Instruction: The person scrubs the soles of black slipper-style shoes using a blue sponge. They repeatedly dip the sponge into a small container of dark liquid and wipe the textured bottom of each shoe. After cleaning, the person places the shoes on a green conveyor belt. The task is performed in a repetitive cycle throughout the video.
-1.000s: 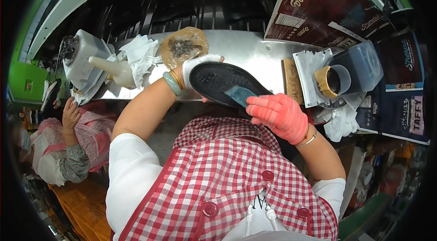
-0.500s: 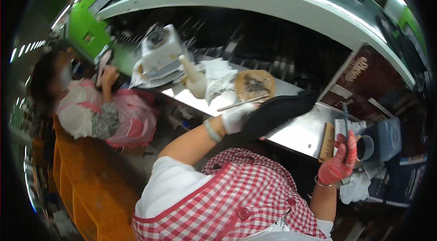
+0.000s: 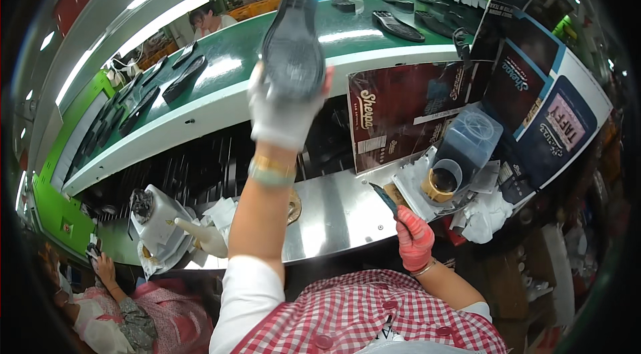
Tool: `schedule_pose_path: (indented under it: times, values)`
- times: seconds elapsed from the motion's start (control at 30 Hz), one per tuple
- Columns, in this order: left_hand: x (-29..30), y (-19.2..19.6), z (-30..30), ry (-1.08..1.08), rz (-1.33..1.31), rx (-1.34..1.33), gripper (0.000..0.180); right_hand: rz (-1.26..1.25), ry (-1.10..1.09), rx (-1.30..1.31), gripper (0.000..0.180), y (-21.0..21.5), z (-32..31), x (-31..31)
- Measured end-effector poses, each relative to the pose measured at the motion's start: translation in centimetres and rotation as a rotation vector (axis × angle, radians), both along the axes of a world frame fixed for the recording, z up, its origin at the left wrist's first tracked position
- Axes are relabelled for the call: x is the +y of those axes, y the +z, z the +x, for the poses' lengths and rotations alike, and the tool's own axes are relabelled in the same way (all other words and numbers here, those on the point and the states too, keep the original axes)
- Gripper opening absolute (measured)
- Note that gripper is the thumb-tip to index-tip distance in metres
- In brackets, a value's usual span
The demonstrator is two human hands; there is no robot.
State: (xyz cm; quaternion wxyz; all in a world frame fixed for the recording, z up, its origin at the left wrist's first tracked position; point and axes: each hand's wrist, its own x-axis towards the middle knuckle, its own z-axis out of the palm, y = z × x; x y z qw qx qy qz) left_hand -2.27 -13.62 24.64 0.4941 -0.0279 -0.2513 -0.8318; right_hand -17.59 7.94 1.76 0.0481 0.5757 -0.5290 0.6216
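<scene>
The white-gloved left hand is clamping a dark shoe sole at twelve o'clock; the red-gloved right hand is gripping a brush over the steel bench at four o'clock.

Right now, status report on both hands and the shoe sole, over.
Left hand, white glove, grips black rubber shoe sole raised over green conveyor belt. Right hand, red glove, holds small brush above steel bench.

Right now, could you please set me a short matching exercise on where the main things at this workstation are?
Things:
1. shoe sole
2. brush
3. round pot
4. green belt

Places:
A. in the gloved right hand
B. on the metal bench, right side
C. raised in the left hand
D. beyond the bench, carrying dark soles

Pairs: 1-C, 2-A, 3-B, 4-D
</scene>
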Motion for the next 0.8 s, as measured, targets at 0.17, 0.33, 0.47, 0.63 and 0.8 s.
schedule_pose_path:
  times: [0.17, 0.33, 0.47, 0.63, 0.8]
  values:
    - [-2.7, -3.5, -4.1, 0.026, -0.115, -0.545, 0.049, -0.006, -0.014, 0.07, 0.03, -0.9, 1.3, -1.2]
    - [-6.5, -7.1, 3.1, 1.08, -1.035, -0.869, 0.022, 0.049, 0.044, 0.086, 0.029, -4.1, 0.4, -1.1]
    - [-16.6, -4.3, 16.4, 1.76, -1.109, -1.397, 0.033, 0.117, 0.132, 0.082, 0.028, -5.8, 1.7, -3.1]
    - [-22.0, 0.1, 26.1, 1.505, -0.373, -2.449, 0.081, 0.173, 0.127, 0.048, 0.028, -7.5, 3.0, -5.3]
    - [-27.5, -0.4, 34.0, 1.232, -0.544, -2.217, 0.083, 0.242, 0.13, 0.059, 0.031, -8.4, 4.0, -6.6]
